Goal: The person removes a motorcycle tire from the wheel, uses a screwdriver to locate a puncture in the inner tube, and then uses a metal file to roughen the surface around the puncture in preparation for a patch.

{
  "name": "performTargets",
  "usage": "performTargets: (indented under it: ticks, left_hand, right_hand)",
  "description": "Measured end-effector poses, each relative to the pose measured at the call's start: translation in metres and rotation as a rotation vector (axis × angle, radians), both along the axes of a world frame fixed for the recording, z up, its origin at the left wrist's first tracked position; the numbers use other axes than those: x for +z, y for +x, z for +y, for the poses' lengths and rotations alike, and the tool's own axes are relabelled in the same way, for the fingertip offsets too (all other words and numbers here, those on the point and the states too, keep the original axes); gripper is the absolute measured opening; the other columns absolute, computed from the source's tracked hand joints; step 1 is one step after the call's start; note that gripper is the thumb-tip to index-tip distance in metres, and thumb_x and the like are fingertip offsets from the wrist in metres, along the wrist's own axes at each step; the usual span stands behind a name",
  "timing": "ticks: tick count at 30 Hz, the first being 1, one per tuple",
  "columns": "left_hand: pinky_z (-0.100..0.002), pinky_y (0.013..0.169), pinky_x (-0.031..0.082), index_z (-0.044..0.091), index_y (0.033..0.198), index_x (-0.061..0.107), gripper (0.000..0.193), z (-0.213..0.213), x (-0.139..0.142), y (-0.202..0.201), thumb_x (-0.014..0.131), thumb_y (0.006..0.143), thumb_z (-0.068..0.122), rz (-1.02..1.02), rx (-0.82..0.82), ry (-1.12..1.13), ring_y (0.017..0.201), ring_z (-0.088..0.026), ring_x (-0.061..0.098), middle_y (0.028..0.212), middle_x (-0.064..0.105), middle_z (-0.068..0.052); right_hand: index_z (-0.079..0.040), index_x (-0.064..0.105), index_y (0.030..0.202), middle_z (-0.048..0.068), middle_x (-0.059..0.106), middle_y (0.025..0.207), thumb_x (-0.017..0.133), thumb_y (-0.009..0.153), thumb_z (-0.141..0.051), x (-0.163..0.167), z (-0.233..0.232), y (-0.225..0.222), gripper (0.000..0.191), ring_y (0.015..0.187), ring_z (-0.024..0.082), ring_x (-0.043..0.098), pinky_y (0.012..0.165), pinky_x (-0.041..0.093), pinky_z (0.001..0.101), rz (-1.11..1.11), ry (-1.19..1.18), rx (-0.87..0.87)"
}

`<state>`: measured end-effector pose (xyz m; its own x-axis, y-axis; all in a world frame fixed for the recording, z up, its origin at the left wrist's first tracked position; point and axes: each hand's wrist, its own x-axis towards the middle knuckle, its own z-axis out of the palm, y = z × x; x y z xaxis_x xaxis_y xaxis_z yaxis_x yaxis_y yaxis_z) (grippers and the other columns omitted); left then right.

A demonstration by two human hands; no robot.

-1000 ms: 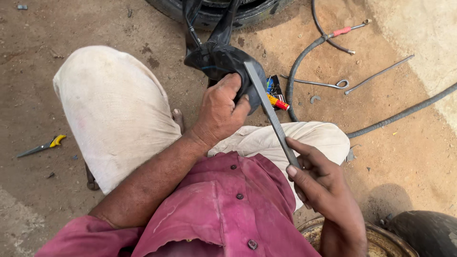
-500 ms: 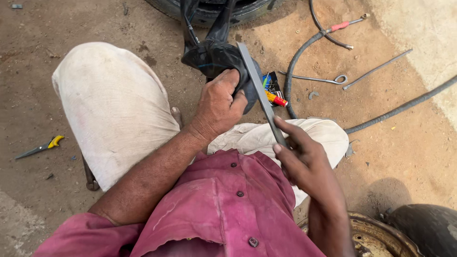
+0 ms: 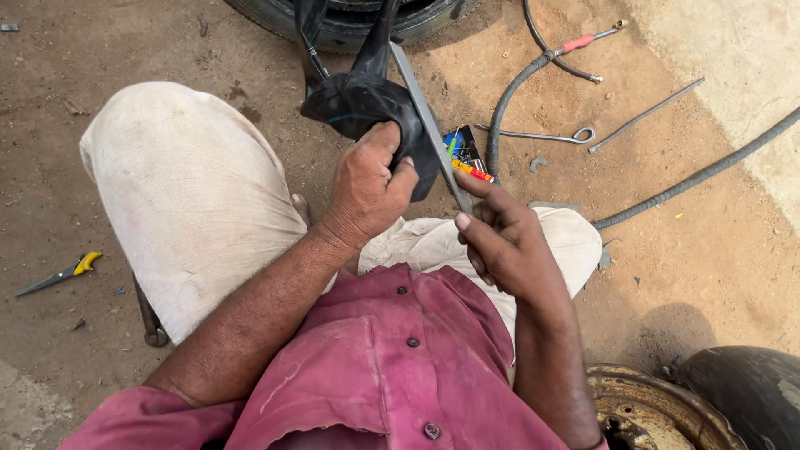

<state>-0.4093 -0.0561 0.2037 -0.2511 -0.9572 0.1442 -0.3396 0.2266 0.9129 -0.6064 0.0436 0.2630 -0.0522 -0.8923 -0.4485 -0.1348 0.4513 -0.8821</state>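
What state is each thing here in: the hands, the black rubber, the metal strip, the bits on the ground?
Left hand: clenched on the black rubber tube.
Black rubber tube: bunched, held up.
Right hand: gripping the flat metal file's lower end.
Flat metal file: tilted, laid against the tube.
Yellow-handled tool: lying on the ground.
Rusty wheel rim: lying flat.

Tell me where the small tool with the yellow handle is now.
In the head view, the yellow-handled tool lies on the dirt ground at the far left, beside the person's left knee.

Black rubber tube [image 3: 367, 104], grey metal file [image 3: 425, 117], maroon shirt [image 3: 392, 367], off-white trousers [image 3: 183, 192], yellow-handled tool [image 3: 62, 273].
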Motion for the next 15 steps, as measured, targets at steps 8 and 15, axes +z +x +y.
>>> performTargets:
  ticks: [8, 15]
  left_hand:
    - [-0.037, 0.081, 0.057, 0.001, 0.103, 0.062, 0.017, -0.001, 0.001, 0.009, 0.064, 0.087, 0.006, 0.205, -0.006, 0.117, 0.087, -0.021, 0.071, 0.092, 0.068, -0.012]
    - [-0.029, 0.084, 0.059, 0.001, 0.112, 0.064, 0.023, -0.001, 0.008, 0.003, 0.064, 0.089, 0.005, 0.289, -0.013, 0.223, 0.090, -0.013, 0.070, 0.096, 0.071, -0.008]
  right_hand:
    - [0.000, 0.056, 0.146, 0.001, 0.058, 0.066, 0.065, 0.094, -0.007, 0.029, 0.025, -0.018, 0.053, 0.046, 0.005, 0.049, 0.037, 0.036, 0.0219, -0.071, -0.025, 0.061]
    - [-0.001, 0.055, 0.148, -0.001, 0.049, 0.068, 0.063, 0.095, -0.005, 0.007, 0.000, -0.004, 0.053, 0.045, 0.005, 0.045, 0.037, 0.034, 0.0219, -0.107, 0.005, -0.027]
